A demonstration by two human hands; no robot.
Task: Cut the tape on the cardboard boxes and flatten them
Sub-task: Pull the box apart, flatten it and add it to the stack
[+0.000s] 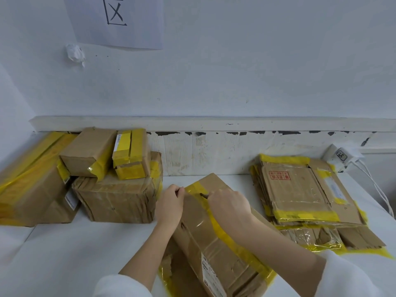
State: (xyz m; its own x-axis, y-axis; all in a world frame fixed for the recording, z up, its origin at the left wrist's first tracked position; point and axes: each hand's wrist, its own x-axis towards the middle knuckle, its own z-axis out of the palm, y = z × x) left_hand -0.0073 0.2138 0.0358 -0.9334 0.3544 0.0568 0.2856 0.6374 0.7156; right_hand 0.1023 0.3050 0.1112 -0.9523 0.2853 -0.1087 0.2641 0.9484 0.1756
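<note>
A long cardboard box point(220, 249) wrapped in yellow tape lies tilted in front of me on the white table point(64, 249). My left hand point(170, 205) pinches the yellow tape at the box's far left corner. Closed into a fist, my right hand point(230, 203) holds a small dark tool point(203, 195) whose tip rests on the tape at the far end of the box. Most of the tool is hidden inside the fist.
Several taped boxes point(115, 196) are piled at the left against the wall. A stack of flattened boxes point(304, 200) lies at the right. A white charger with cables point(342, 156) sits at the far right. A paper sign point(115, 20) hangs on the wall.
</note>
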